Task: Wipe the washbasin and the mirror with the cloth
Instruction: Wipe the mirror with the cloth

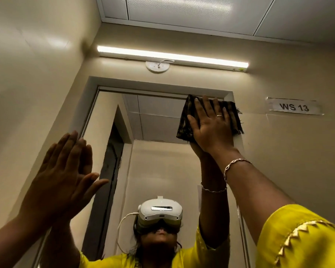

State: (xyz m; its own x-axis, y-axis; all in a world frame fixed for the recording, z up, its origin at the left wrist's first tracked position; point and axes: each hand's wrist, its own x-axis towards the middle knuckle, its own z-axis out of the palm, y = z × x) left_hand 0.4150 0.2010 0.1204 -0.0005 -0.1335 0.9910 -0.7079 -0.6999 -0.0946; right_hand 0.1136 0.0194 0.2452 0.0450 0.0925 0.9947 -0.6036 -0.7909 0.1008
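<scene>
The mirror (155, 161) fills the wall ahead in a pale frame, seen from below. A dark checked cloth (231, 117) lies flat against its top right corner, overlapping the frame. My right hand (211, 124) presses on the cloth with fingers spread, a ring on one finger and a bracelet at the wrist. My left hand (66, 171) rests flat on the mirror's left edge, palm against the glass, fingers together, holding nothing. The washbasin is out of view.
The mirror reflects a person in a yellow top wearing a white headset (160, 211), with a dark doorway behind. A lit tube light (172, 57) runs above the mirror. A label reading WS 13 (294, 107) is stuck on the wall to the right.
</scene>
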